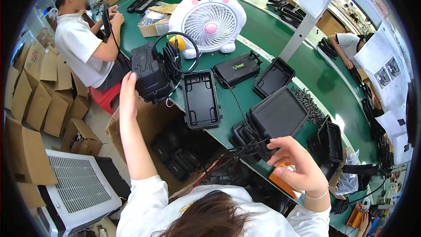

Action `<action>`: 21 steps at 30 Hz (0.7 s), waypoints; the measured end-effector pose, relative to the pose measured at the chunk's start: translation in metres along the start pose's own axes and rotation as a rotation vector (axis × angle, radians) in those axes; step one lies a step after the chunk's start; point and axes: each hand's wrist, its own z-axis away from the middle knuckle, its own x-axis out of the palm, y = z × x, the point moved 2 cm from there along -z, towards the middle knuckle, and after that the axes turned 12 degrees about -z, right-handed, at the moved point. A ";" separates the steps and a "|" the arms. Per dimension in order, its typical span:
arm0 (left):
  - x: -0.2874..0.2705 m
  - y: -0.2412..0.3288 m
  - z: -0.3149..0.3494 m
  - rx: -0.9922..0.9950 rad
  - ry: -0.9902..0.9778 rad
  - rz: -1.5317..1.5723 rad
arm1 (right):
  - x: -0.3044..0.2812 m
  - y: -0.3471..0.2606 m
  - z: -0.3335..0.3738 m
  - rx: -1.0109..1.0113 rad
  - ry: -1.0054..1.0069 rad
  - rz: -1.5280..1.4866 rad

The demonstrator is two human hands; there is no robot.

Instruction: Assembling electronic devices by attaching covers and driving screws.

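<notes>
Head cam: my L hand has fingers straight (can't tell if gripping) on the L side of the blk case, which lies just R, by worktop's near-L edge; R hand, farther, half-curled, seemingly empty.

The left arm reaches forward, nearly straight, ending in the left hand, its fingers extended and close together. The right hand is raised nearer the body, fingers loosely curled, thumb held apart from them.
</notes>
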 end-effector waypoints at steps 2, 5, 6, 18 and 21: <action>0.016 0.017 -0.006 -0.045 0.011 -0.302 | 0.000 0.004 0.001 -0.001 -0.005 0.022; 0.011 0.004 -0.012 -0.147 0.037 -0.099 | -0.002 0.007 0.007 -0.035 -0.006 0.056; 0.014 0.004 -0.008 -0.234 0.023 0.080 | -0.004 0.009 0.010 -0.054 0.007 0.065; 0.000 -0.030 -0.045 -0.234 0.167 0.711 | -0.018 0.026 0.035 -0.092 0.061 0.023; 0.001 -0.026 -0.047 -0.225 0.092 0.823 | -0.025 0.023 0.036 -0.076 0.046 0.063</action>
